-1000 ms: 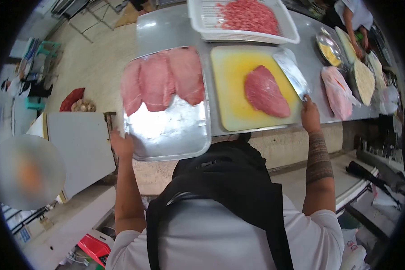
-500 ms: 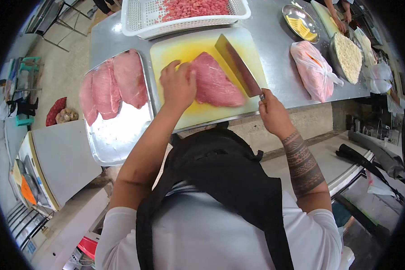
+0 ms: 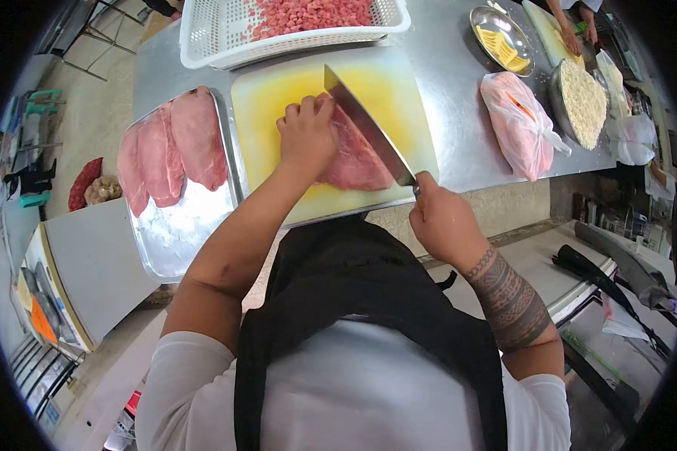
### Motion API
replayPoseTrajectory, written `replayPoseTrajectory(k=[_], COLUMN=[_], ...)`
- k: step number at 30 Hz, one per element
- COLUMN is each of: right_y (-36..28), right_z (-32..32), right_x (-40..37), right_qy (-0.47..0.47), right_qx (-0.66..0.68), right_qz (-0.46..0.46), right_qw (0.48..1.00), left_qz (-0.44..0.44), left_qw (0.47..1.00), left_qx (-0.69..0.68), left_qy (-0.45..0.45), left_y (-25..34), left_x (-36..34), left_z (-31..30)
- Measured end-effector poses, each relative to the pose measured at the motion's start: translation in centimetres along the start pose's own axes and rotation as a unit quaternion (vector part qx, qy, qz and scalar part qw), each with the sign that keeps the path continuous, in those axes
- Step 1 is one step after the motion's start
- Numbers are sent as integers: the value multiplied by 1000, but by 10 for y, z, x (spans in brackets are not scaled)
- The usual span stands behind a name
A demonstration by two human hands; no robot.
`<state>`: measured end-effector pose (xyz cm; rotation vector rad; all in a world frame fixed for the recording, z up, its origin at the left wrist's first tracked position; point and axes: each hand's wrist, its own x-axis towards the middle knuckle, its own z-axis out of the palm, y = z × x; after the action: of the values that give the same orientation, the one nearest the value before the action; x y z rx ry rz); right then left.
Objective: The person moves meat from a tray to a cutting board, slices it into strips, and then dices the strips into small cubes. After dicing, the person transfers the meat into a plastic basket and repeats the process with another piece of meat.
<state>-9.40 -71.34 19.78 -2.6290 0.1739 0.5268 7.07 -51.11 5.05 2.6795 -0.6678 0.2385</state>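
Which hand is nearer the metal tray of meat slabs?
Left. The left hand presses the meat on the cutting board, just right of the tray. The right hand grips the cleaver off the board's near right corner, farther away.

meat point(image 3: 351, 169) partly under L hand point(image 3: 306, 143), knife point(image 3: 365, 124) handle hidden in R hand point(image 3: 440, 222)

left arm point(image 3: 233, 248) bare below short sleeve, stretched forward, elbow slightly bent, left hand point(image 3: 306, 139) palm down, pressing, fingers curled, knuckles up, right arm point(image 3: 508, 301) tattooed on forearm, bent nearer the body, right hand point(image 3: 438, 218) closed in 1 tight fist
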Motion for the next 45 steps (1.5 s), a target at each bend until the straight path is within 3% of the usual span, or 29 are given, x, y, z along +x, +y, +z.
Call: replayPoseTrajectory(k=[5, 18, 23, 26, 29, 35, 38, 41, 45], right_y=[-13, -32, -33, -20, -6, -4, -8, -6, 33], right_z=[-10, 43, -1, -20, 5, 59, 44, 20, 66], right_x=[8, 125, 58, 6, 0, 71, 56, -1, -20], right_qy=[-46, -7, -39, -127, -87, 18, 15, -30, -9], right_qx=[-22, 3, -9, -6, 0, -3, 1, -17, -18], right_qz=[17, -20, 7, 93, 60, -16, -27, 21, 35], right_qw=[999, 1000, 999, 988, 994, 1000, 1000, 999, 999], left_qz=[4, -12, -17, -23, -19, -22, -19, -18, -5], left_qw=[1000, 999, 999, 998, 999, 999, 999, 999, 999], left_qx=[-2, -42, -49, -50, -30, -24, -34, -42, -33], left_qy=[12, -10, 4, -3, -13, -5, 8, 13, 14], left_y=[-2, -5, -4, -2, 1, 2, 3, 2, -2], left_x=[-2, 2, -3, -1, -1, 0, -1, -2, -4], left_z=[4, -1, 6, 2, -1, 0, -1, 0, 1])
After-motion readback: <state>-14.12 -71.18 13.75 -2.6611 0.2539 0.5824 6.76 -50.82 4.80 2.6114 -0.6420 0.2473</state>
